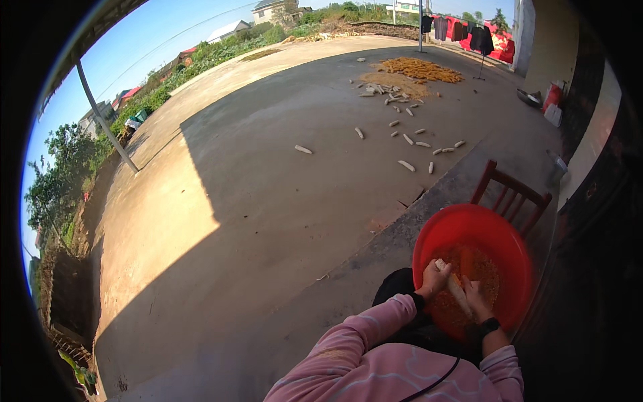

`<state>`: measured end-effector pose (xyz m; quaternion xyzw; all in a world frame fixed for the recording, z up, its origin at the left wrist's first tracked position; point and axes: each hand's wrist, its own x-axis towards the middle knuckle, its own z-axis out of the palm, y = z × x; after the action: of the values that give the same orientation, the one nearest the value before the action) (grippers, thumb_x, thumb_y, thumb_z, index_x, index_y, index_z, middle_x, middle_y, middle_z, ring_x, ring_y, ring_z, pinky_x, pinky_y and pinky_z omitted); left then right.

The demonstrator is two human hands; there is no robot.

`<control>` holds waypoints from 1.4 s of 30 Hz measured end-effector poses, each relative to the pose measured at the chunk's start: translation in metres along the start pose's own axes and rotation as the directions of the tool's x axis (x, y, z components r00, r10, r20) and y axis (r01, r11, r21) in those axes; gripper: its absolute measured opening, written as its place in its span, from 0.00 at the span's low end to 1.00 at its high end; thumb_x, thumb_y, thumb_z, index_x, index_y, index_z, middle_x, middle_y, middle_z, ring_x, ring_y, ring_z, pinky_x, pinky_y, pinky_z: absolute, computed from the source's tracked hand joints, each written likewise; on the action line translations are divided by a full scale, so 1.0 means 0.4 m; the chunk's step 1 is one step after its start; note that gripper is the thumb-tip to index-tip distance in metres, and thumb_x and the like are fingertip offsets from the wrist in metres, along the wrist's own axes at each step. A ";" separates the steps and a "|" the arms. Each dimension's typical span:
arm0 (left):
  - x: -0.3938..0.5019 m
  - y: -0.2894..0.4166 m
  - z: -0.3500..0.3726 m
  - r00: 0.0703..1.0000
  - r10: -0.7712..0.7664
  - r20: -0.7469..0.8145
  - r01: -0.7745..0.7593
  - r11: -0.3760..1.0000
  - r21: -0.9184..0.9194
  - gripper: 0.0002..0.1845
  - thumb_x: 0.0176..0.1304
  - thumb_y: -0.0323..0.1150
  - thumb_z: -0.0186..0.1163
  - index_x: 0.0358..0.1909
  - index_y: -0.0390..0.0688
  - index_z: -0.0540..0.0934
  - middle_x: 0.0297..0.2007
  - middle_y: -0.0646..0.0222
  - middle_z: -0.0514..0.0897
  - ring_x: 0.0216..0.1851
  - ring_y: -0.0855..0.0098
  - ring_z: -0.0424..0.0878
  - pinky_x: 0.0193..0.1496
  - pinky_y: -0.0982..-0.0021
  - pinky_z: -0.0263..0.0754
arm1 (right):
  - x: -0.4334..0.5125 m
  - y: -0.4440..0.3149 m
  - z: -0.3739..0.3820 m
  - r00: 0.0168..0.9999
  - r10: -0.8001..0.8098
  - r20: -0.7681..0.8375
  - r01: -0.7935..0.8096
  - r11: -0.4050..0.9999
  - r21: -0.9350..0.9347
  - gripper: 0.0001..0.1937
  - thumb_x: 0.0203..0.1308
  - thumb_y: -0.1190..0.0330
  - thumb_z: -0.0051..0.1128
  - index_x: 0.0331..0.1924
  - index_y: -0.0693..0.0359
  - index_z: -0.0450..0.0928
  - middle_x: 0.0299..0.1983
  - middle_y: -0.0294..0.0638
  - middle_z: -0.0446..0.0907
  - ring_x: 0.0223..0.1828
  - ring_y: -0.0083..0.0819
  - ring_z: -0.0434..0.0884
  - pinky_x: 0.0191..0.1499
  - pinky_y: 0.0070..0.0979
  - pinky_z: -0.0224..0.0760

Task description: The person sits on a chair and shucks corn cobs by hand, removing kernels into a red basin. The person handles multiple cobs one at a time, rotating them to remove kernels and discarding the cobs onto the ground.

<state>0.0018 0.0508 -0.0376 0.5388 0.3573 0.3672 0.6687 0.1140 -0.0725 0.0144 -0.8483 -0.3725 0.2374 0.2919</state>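
My left hand [434,279] grips the upper end of a mostly bare, pale corn cob [458,292]. A narrow yellow patch shows along the cob near that hand. Lower down, my right hand [476,300] closes around the cob's side, its fingers partly hidden. Both hands are over a large red plastic basin [520,251] in front of my lap. Loose corn kernels [490,269] cover the basin's bottom. Among them, just beyond the hands, lies an orange piece [467,257], too blurred to name.
A dark red wooden chair [517,188] stands directly behind the basin. Several stripped cobs [407,165] lie scattered on the concrete floor [281,211]. Farther off are a heap of yellow corn ears [419,69] and spread kernels [397,82]. A wall [587,151] runs along the right.
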 end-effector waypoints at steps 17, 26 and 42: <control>-0.019 0.059 -0.017 0.975 -0.174 0.140 0.187 0.979 -0.082 0.15 0.70 0.41 0.53 0.26 0.44 0.72 0.16 0.72 0.75 0.11 0.76 0.71 0.12 0.75 0.64 | 0.013 -0.155 0.017 0.928 -0.355 -0.110 0.303 0.895 -0.328 0.24 0.65 0.52 0.48 0.24 0.65 0.80 0.20 0.55 0.78 0.26 0.52 0.81 0.30 0.43 0.75; -0.035 0.086 -0.007 0.989 -0.136 0.054 0.136 0.991 0.007 0.16 0.70 0.43 0.53 0.26 0.44 0.71 0.15 0.72 0.74 0.11 0.76 0.71 0.12 0.75 0.63 | 0.054 -0.119 0.006 0.993 -0.107 -0.048 0.107 0.994 0.001 0.30 0.66 0.47 0.44 0.23 0.67 0.80 0.23 0.58 0.79 0.30 0.54 0.81 0.35 0.45 0.73; -0.038 0.075 -0.010 0.990 -0.078 0.119 0.081 0.996 -0.022 0.14 0.70 0.44 0.53 0.33 0.43 0.70 0.18 0.71 0.75 0.12 0.77 0.72 0.13 0.76 0.64 | 0.088 -0.042 0.029 0.998 0.026 0.056 -0.016 0.987 -0.161 0.24 0.60 0.53 0.55 0.25 0.70 0.80 0.23 0.57 0.79 0.30 0.47 0.82 0.35 0.41 0.72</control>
<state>-0.0123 0.0438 -0.0075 0.5361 0.3333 0.3123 0.7099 0.1202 -0.0324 0.0107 -0.8657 -0.3898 0.2343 0.2091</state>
